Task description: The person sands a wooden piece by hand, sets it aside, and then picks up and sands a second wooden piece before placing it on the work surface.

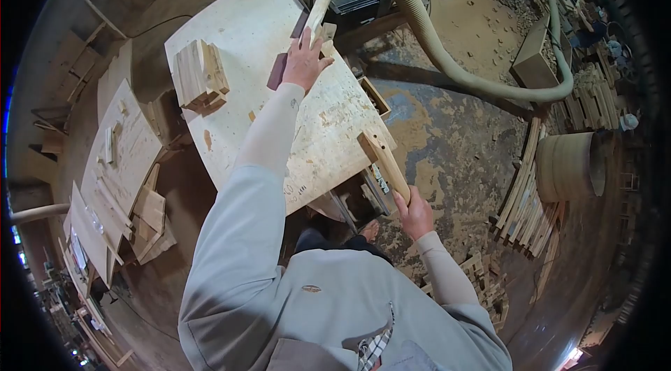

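My left hand [305,65] lies over the far right part of a pale plywood tabletop [248,21], fingers spread and thumb apart. Its fingertips touch a light wooden strip [320,9] that runs away from me; what lies beneath the palm is hidden. Close to that hand are dark reddish blocks [277,72] along the surface. Low at the right, my right hand [415,214] is closed around the near end of a wooden piece [391,169] with small dark holes. The piece's far end is by the tabletop's near right corner.
Stacked wooden pieces [201,77] stand on the tabletop's left. A motor [358,2] sits beyond its far right edge, beside a thick ribbed hose [419,28]. Long wooden strips [521,196] and a round drum [570,167] are at the right. Another board-covered table [126,140] is at left.
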{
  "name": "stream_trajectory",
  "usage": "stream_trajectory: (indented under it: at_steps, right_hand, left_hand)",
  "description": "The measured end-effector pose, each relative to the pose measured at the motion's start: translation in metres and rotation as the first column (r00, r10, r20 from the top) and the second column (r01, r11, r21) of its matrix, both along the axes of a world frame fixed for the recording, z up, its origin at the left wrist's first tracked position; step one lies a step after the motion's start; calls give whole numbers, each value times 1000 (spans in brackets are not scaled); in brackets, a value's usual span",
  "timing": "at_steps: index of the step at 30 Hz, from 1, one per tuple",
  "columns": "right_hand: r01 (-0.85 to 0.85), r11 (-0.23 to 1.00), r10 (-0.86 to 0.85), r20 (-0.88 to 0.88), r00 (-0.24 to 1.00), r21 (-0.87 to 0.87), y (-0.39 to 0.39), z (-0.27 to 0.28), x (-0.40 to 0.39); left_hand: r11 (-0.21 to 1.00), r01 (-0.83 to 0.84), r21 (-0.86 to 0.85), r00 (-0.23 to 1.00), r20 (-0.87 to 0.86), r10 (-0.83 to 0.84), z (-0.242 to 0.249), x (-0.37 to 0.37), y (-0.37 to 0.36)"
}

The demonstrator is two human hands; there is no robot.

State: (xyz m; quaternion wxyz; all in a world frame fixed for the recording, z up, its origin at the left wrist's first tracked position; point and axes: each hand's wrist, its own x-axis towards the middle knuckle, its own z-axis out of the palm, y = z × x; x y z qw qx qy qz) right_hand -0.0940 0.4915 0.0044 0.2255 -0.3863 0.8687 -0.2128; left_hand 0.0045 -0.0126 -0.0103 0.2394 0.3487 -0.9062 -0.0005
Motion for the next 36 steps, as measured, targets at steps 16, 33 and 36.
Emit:
stream_trajectory:
  at_steps: [16,33,36]
  right_hand:
    - [-4,994,-5,-74,997,-112,-4,-46,-4]
    - [60,990,-64,-30,998,-124,0,-26,3]
    - [54,992,-57,-23,998,-114,4,-21,1]
  left_hand:
    - [999,-2,39,1000,20,2,5,1,5]
    - [997,58,-44,997,-49,-60,-9,2,-4]
    - [995,85,-45,994,-60,-88,-6,8,1]
